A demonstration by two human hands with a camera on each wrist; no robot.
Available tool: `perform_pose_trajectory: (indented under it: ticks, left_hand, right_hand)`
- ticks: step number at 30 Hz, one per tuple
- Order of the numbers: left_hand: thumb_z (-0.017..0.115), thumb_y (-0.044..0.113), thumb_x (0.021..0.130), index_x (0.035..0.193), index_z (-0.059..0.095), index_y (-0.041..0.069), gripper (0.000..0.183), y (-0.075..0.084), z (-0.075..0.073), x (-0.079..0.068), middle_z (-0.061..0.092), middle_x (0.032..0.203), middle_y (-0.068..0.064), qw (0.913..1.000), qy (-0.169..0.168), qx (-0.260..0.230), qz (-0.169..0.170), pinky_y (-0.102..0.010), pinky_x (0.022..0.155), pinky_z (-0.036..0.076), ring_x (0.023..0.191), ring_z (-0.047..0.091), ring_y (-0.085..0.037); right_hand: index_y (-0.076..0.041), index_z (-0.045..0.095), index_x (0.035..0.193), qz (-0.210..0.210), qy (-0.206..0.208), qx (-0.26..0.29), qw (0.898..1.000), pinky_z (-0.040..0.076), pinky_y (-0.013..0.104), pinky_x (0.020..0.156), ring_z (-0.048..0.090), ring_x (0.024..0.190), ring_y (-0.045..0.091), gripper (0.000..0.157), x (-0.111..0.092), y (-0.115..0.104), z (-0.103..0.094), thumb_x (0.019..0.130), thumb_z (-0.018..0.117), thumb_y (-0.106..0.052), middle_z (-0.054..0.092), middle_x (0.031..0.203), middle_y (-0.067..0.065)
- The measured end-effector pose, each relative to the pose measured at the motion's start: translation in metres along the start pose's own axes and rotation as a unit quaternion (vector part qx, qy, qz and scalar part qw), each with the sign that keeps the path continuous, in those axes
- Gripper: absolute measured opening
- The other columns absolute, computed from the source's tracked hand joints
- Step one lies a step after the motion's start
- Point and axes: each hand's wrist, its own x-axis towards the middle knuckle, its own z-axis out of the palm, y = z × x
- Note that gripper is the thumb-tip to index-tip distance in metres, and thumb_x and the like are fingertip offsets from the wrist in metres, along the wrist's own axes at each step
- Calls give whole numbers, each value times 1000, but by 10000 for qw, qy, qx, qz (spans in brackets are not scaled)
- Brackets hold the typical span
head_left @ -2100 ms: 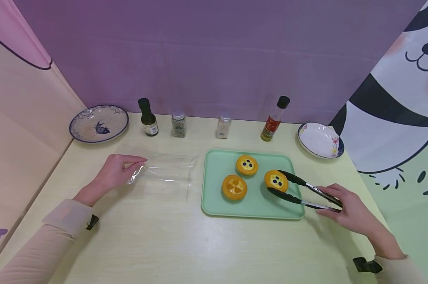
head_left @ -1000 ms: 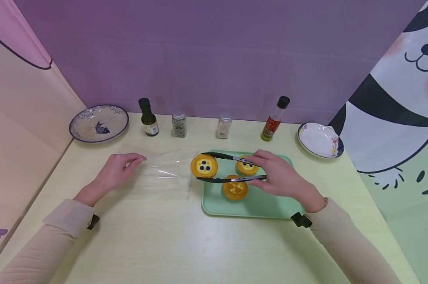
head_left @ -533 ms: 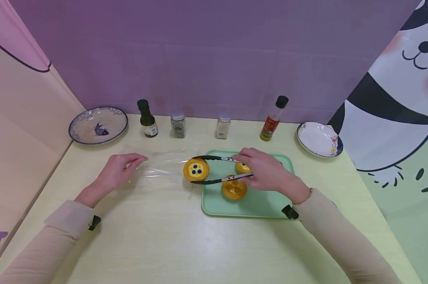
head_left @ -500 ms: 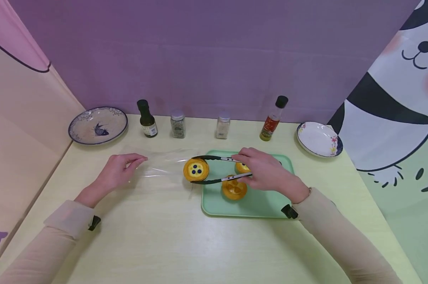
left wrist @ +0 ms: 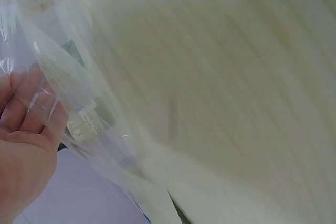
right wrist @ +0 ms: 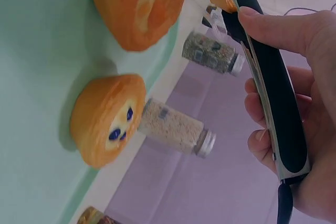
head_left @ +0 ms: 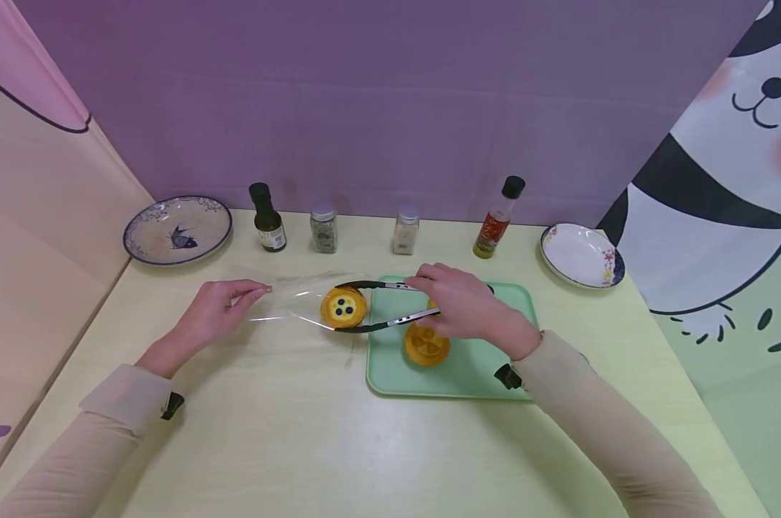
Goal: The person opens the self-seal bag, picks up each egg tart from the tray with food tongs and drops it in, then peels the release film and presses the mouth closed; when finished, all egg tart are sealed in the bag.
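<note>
My left hand pinches a clear plastic bag between thumb and fingertips, above the table left of the tray. In my right hand are black-and-silver tongs, which clasp a round egg tart topped with dark blue berries. This tart is at the bag's right end; how far inside it lies is hard to tell. On the green tray sits a tart with a segmented top. The right wrist view shows another berry tart there, mostly covered by my right hand in the head view.
Along the back stand a dark bottle, two spice jars, one with green flakes and one pale, and a red-labelled bottle. A fish-patterned plate lies back left, a floral dish back right.
My right hand has carried the tongs and berry tart from the tray's right side leftward to the bag, moving slightly further left in the last half second. My left hand has barely moved.
</note>
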Motion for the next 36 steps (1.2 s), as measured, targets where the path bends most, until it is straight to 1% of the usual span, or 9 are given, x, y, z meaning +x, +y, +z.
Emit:
perform_pose_trajectory:
  ticks: [3,10,15,20,23,28,31,35,36]
  left_hand:
    - [56,16,95,107,71,8,21,1,0,0,71,104,-9,10000,-53,-27,-64,-20,59,40,78,57,-15]
    - [58,16,94,106,72,8,20,2,1,1,71,103,-11,9999,51,-69,-69,-23,44,32,59,45,-13]
    - [59,16,93,106,72,7,20,2,1,1,71,102,-10,9998,207,-63,-2,-23,41,31,53,40,-8]
    - [59,15,93,106,72,7,19,3,2,1,71,102,-10,9995,270,-137,29,-23,38,29,46,29,-4]
    - [59,15,93,106,72,7,20,4,1,1,71,102,-9,9996,255,-137,35,-23,39,29,50,36,-4]
    - [58,15,93,107,71,7,20,5,-2,1,71,103,-9,9996,241,-130,-22,-21,40,30,56,45,-11]
    - [58,14,93,106,71,6,20,4,-3,1,71,103,-9,9996,250,-164,11,-18,45,36,68,57,-15]
    - [57,14,94,107,71,6,20,4,-1,2,71,104,-8,9996,175,-224,-10,-16,54,40,88,62,-17]
    - [57,14,94,107,71,6,20,3,-1,2,71,104,-9,9996,138,-240,-38,-17,51,39,84,61,-17]
  right_hand:
    - [-13,55,130,27,-118,93,9999,51,27,77,50,96,13,59,7,-3,6,79,73,-36,54,113,-1]
    - [-13,52,132,8,-312,306,9990,49,24,79,47,92,10,61,23,-11,19,81,69,-43,53,110,-1]
    - [-14,52,132,30,-365,458,9983,48,23,85,48,93,8,61,34,-15,23,83,66,-46,53,113,-3]
    - [-13,51,133,-78,-470,753,9960,47,24,83,49,90,8,60,43,-20,24,84,64,-46,53,115,-3]
    - [-11,50,134,-132,-470,802,9956,48,23,82,50,89,9,62,46,-21,26,85,64,-45,53,115,-1]
    - [-10,52,133,-135,-376,901,9951,48,27,84,51,91,11,61,48,-15,25,83,67,-42,54,113,-1]
    - [-9,52,132,-115,-343,970,9946,48,29,86,53,92,12,60,48,-11,26,82,69,-40,54,113,-1]
    - [-9,52,132,-100,-363,1043,9938,47,28,89,52,94,12,61,50,-9,28,83,69,-39,54,115,0]
    - [-9,51,133,-90,-393,1069,9935,46,28,89,51,94,12,61,51,-9,29,83,68,-40,54,115,-1]
